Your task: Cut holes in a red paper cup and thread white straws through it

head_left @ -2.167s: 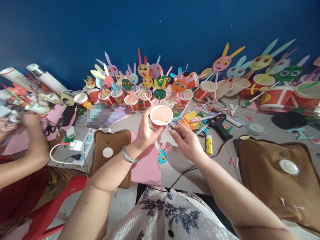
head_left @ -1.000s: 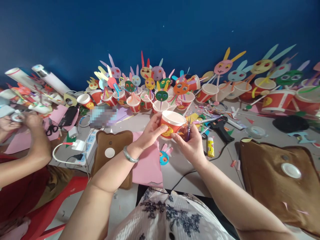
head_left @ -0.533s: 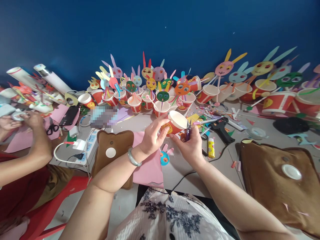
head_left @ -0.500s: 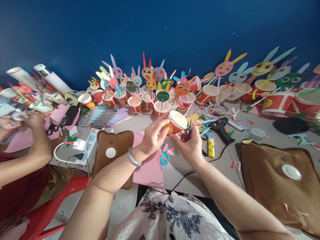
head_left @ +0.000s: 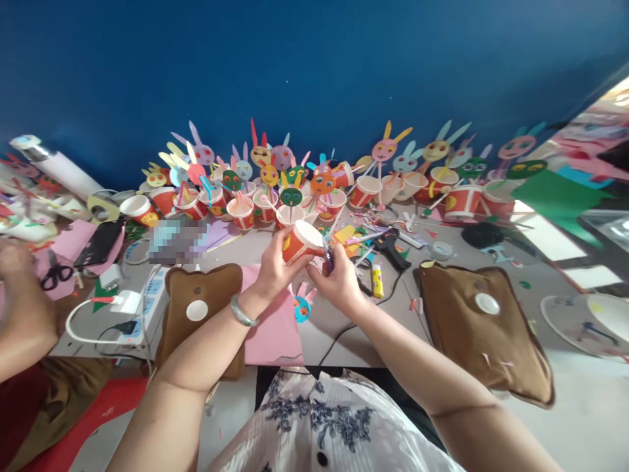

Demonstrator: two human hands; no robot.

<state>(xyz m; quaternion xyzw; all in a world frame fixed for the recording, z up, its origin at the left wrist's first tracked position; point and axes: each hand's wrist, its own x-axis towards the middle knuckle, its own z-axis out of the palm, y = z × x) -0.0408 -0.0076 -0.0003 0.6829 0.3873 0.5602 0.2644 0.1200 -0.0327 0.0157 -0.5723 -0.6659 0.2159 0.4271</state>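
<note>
My left hand (head_left: 275, 263), a bangle on its wrist, is closed around a red and white paper cup (head_left: 297, 249) held above the table, tilted with its white mouth up. My right hand (head_left: 339, 275) grips a pair of small, dark purple scissors (head_left: 328, 254) beside the cup's rim. The fingers partly cover the scissors, so whether the blades touch the cup is hard to see. Below the hands, a blue paper rabbit face (head_left: 302, 308) with pink ears lies on the table by a pink paper sheet (head_left: 271, 331).
Rabbit-faced paper cups (head_left: 240, 211) line the blue wall. To the right are a glue gun (head_left: 393, 248), a glue stick (head_left: 377, 282) and a brown pouch (head_left: 479, 328); another brown pouch (head_left: 196, 341) and a power strip (head_left: 150, 295) lie left. A co-worker's arm (head_left: 24, 308) reaches in at far left.
The view has swung right, showing more of the right side. Both hands still hold the cup and scissors; the cup is tilted a little differently and the right hand sits closer against it.
</note>
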